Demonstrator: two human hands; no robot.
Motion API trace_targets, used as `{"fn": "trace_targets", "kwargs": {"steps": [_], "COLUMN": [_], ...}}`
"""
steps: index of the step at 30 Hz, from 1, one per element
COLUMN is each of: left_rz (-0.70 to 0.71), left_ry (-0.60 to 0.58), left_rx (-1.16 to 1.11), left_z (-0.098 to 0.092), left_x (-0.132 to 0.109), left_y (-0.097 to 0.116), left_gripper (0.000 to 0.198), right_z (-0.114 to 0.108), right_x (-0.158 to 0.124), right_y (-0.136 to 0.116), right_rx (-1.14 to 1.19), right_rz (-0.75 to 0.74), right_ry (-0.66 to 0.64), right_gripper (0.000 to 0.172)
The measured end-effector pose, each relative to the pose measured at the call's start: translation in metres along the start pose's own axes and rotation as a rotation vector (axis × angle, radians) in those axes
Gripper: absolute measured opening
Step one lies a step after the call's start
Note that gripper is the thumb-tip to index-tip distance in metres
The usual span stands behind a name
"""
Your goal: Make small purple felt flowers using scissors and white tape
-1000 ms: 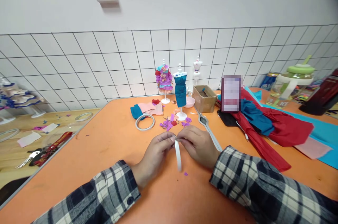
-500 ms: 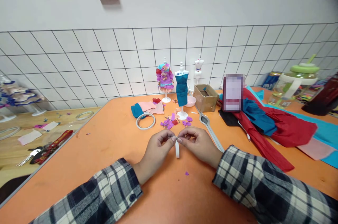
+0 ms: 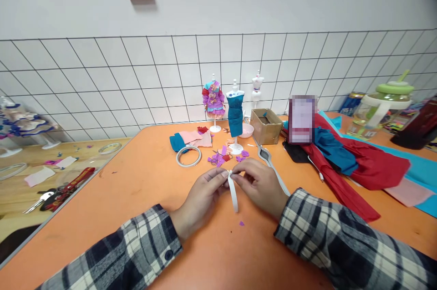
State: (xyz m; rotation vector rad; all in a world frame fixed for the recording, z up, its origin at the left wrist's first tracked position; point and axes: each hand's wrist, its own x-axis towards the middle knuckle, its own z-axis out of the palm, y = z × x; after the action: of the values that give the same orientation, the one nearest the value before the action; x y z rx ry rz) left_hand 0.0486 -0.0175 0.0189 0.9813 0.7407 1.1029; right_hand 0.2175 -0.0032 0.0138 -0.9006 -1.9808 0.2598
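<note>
near the table's front edge, left hand (image 3: 201, 194) and right hand (image 3: 259, 185) pinch a white strip (image 3: 233, 193) at its top end, so it dangles over the orange table (image 3: 136, 199).

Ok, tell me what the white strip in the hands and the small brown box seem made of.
White strip: probably paper or tape backing, matte. It runs thin and flat from where the left hand and right hand pinch it.
Brown box: cardboard, dull, plain kraft brown with an open top.
</note>
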Motion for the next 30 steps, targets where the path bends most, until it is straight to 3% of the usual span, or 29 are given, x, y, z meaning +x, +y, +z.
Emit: {"fn": "trace_targets", "kwargs": {"steps": [3,7,13,19,25,27,30], "left_rz": [0.050,0.088,0.161,0.170,-0.012,-0.017,0.024], "left_ry": [0.002,-0.007,-0.007,-0.002,-0.013,0.011,0.049], "left_rx": [0.108,0.315,0.520,0.521,0.054,-0.025,0.017], "left_z": [-0.008,-0.019,-0.023,-0.020,-0.002,0.002,0.000], "left_x": [0.007,0.013,0.014,0.011,-0.002,-0.004,-0.001], "left_y": [-0.001,-0.004,-0.006,-0.009,-0.009,-0.008,-0.008], "left_gripper": [0.019,0.024,0.023,0.023,0.022,0.022,0.022], "right_z": [0.003,0.005,0.008,0.010,0.002,0.001,0.005], "right_x": [0.004,0.008,0.008,0.006,0.000,-0.001,-0.001], "right_y": [0.000,0.001,0.007,0.006,-0.001,-0.002,-0.003], "right_rx": [0.165,0.329,0.543,0.449,-0.059,-0.072,0.034], "right_rz": [0.283,0.421,0.508,0.410,-0.045,-0.043,0.138], "right_ry": [-0.032,-0.126,-0.185,-0.204,-0.179,-0.119,-0.044], "right_gripper": [0.037,0.015,0.018,0.013,0.010,0.011,0.010]}}
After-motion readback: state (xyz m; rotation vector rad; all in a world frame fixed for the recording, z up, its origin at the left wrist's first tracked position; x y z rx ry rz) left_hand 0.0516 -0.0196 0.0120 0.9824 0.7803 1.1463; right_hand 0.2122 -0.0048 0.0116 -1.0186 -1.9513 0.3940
